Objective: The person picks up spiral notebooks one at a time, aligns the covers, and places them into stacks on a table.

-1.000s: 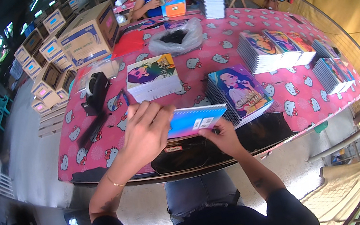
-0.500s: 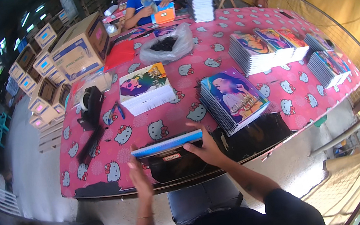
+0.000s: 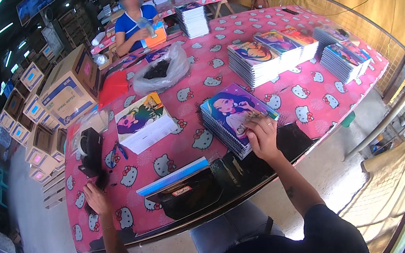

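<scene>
My left hand (image 3: 97, 199) is at the table's left edge, its fingers closed over a bundle of thin black binding coils (image 3: 103, 183); how many it grips is hidden. My right hand (image 3: 264, 136) rests, fingers stretched out and slightly blurred, on the purple illustrated cover of a stack of spiral notebooks (image 3: 225, 114). Between the hands, a flat blue-and-white piece (image 3: 173, 176) stands on edge against a black holder (image 3: 185, 197) with a small red label. No hand touches that piece.
A black tape dispenser (image 3: 91, 151), blue pens (image 3: 121, 150) and a stack of covered pages (image 3: 143, 123) are at left. Farther off are a plastic bag of black pieces (image 3: 160, 71), notebook stacks (image 3: 256, 63), large cartons (image 3: 71, 87) and a co-worker (image 3: 139, 26) holding an orange notebook.
Both hands have let go of the blue-and-white piece, which stays by the black holder. My left hand moved left to the coils; my right moved right onto the notebooks. The view shifted.
</scene>
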Available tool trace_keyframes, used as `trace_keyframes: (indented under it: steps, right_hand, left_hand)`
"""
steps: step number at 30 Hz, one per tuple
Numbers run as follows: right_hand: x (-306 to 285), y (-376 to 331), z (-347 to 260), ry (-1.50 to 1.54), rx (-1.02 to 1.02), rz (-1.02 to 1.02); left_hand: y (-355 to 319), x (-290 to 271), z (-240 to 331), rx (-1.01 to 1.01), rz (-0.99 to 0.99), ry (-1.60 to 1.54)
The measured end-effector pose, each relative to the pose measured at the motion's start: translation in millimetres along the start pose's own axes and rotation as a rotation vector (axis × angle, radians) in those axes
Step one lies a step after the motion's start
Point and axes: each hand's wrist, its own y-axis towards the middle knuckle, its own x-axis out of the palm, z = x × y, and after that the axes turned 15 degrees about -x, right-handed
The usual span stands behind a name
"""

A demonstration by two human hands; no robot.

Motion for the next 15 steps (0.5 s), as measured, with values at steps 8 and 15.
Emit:
trace_keyframes:
  steps: [8, 15]
  right_hand:
    - [1, 8, -11, 0.038, 0.025, 0.052]
    - [41, 132, -209, 0.502, -0.285, -0.128]
  left_hand:
    - [-4, -95, 41, -0.138, -0.008, -0.377]
    - [-25, -178, 150, -0.185, -0.302, -0.906]
